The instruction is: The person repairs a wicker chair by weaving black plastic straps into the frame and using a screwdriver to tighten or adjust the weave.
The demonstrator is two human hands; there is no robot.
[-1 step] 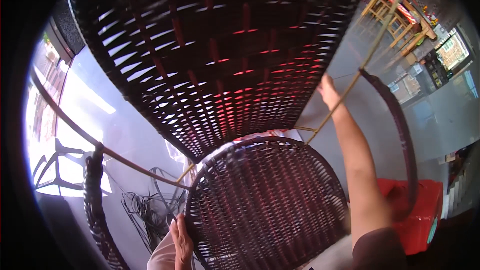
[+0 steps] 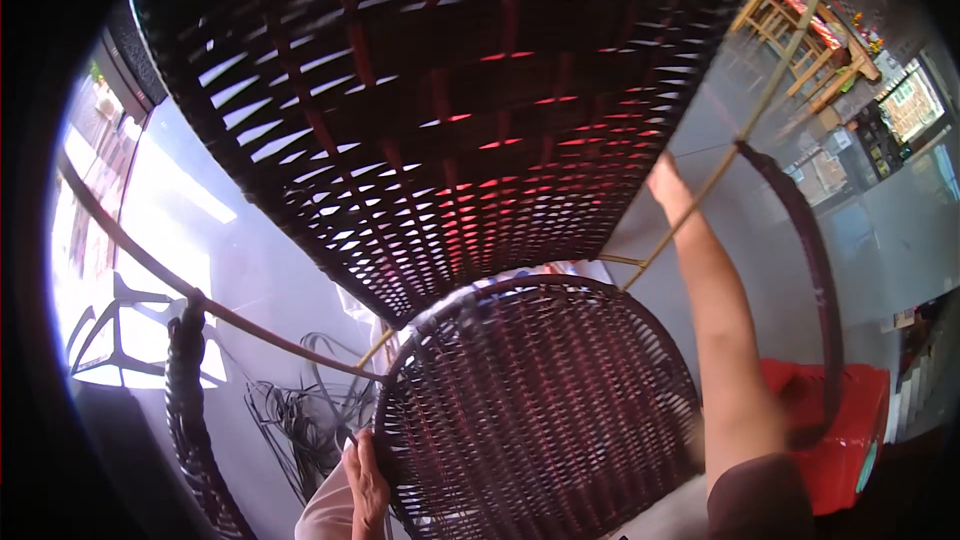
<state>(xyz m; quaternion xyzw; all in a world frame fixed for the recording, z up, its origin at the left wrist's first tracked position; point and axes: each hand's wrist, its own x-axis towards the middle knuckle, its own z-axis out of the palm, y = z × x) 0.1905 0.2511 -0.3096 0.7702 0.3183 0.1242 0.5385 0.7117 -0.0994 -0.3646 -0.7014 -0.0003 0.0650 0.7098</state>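
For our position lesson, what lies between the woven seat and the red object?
In the head view, the right arm lies between the woven seat and red object.

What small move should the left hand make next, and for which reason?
Perhaps the left hand should steady the rim of the seat: it lies at that rim, while the right hand reaches out to the edge of the backrest, so the seat might shift.

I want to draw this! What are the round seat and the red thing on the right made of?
The round seat looks woven from dark brown strips, slightly shiny, maybe plastic wicker: gaps show between them. The red thing is probably glossy plastic: pale highlights show.
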